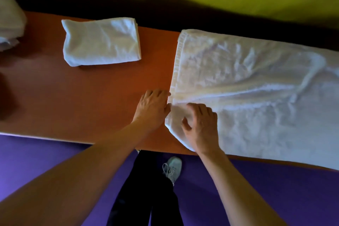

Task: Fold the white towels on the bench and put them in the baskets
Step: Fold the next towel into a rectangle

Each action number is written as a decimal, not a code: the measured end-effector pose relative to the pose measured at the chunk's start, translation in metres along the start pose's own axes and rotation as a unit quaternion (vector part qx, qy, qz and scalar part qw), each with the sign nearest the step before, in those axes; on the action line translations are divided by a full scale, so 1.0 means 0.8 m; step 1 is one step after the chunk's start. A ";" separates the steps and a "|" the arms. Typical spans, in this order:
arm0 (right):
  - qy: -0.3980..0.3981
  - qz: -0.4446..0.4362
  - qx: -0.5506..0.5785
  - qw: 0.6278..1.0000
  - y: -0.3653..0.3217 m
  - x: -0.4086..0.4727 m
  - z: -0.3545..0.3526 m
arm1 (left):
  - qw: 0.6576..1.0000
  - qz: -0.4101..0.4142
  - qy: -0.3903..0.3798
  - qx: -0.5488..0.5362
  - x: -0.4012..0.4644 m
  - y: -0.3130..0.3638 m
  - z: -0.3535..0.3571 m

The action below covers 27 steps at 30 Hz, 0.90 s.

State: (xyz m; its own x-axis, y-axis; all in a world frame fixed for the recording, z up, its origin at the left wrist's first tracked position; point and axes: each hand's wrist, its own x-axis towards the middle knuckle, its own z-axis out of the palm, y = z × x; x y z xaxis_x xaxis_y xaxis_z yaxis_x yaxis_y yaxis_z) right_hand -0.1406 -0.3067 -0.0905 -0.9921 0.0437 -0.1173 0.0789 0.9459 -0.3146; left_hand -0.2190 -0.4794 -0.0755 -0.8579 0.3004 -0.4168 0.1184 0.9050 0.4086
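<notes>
Both forearms reach in from the bottom of the view, above dark trouser legs and 1 pale shoe (172, 168) on the purple floor. At the near left corner of the large white towel (256, 93), the left hand (153, 109) lies palm down on the orange bench (73, 97), its fingertips touching the towel's hemmed short edge, fingers stretched and loose, gripping nothing that I can see. The right hand (201, 126) rests on the towel's corner with fingers curled and thumb spread, pressing or bunching the cloth; whether it has pinched a layer I cannot tell. This towel lies spread along the bench, still rumpled, its near long side hanging over the front edge. To fold well, I would judge that both hands should square this corner, smooth the ridges running toward the right, then take the 2 corners of the short edge and carry them evenly across so the hems meet. A folded towel (101, 41) sits well apart to the left, not yet in any basket. No basket shows at all. The large towel's right end runs out of view, so its length is unknown, and a white bundle (10, 18) at the far left is cut off and too blurred to identify.
</notes>
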 end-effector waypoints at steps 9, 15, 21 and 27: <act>-0.070 0.008 0.044 0.997 0.002 -0.084 0.030 | 0.926 -0.252 -0.040 -0.278 -0.040 0.028 0.048; -0.031 0.051 -0.001 0.998 -0.032 -0.093 0.022 | 0.916 -0.231 -0.002 -0.328 -0.065 0.035 0.041; 0.033 0.093 0.026 0.995 -0.055 -0.087 0.025 | 0.913 -0.217 -0.012 -0.345 -0.079 0.034 0.032; 0.000 0.090 0.101 0.991 -0.040 -0.080 0.028 | 0.930 -0.228 -0.003 -0.289 -0.058 0.036 0.028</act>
State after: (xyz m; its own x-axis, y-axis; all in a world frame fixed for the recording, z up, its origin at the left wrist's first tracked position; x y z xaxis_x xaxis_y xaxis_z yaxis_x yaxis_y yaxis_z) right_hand -0.0777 -0.3470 -0.0938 -0.9605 0.2053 -0.1880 0.2716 0.8394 -0.4708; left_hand -0.1644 -0.4607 -0.0630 -0.7503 -0.0707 -0.6573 -0.5460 0.6268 0.5559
